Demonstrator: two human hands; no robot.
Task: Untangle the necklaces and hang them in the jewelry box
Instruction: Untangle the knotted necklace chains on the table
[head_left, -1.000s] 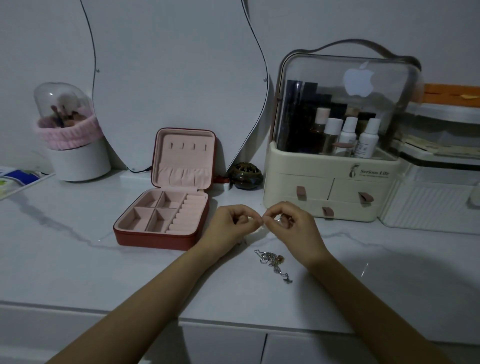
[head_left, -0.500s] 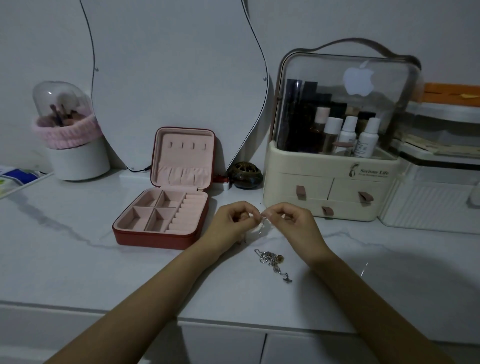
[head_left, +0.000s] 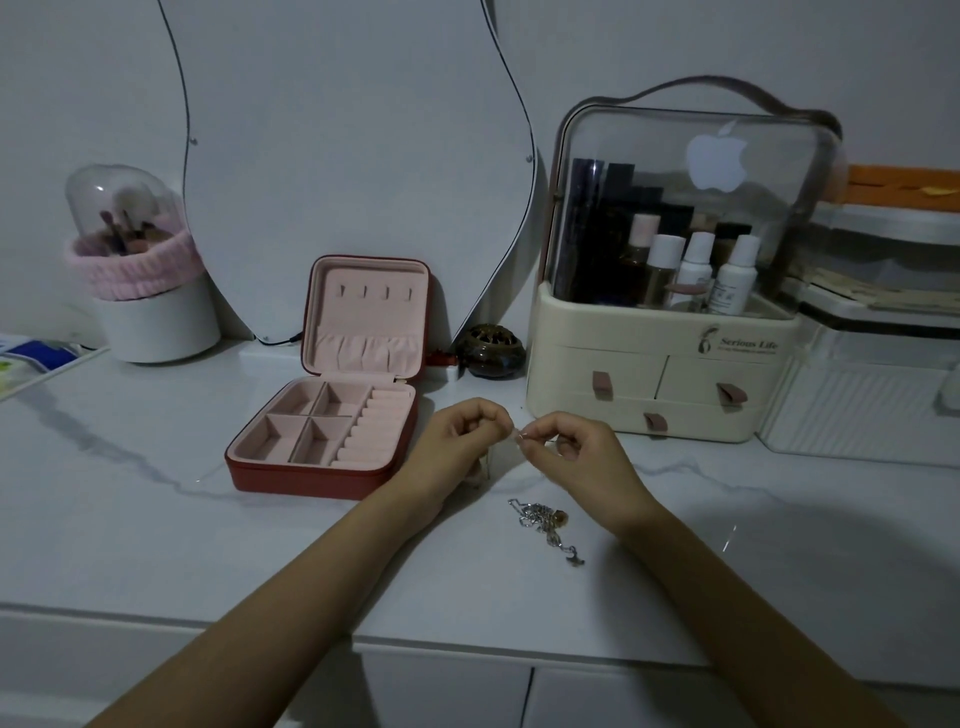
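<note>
A red jewelry box (head_left: 311, 480) with pink lining lies open on the white marble top, its lid upright with a row of small hooks (head_left: 374, 293). My left hand (head_left: 457, 441) and my right hand (head_left: 576, 452) meet fingertip to fingertip just right of the box, both pinching a thin, barely visible necklace chain (head_left: 518, 433) held above the counter. A tangled silver necklace heap (head_left: 545, 522) with a small pendant lies on the counter below my right hand.
A cream cosmetics organiser (head_left: 654, 395) with a clear dome stands behind my hands. A dark round jar (head_left: 493, 351) sits beside the box lid. A brush holder (head_left: 145, 291) stands far left, white storage bins (head_left: 872, 405) far right, and a mirror (head_left: 353, 156) behind.
My hands have stayed together at the same spot, with small finger movements on the chain. The silver heap on the counter has not moved.
</note>
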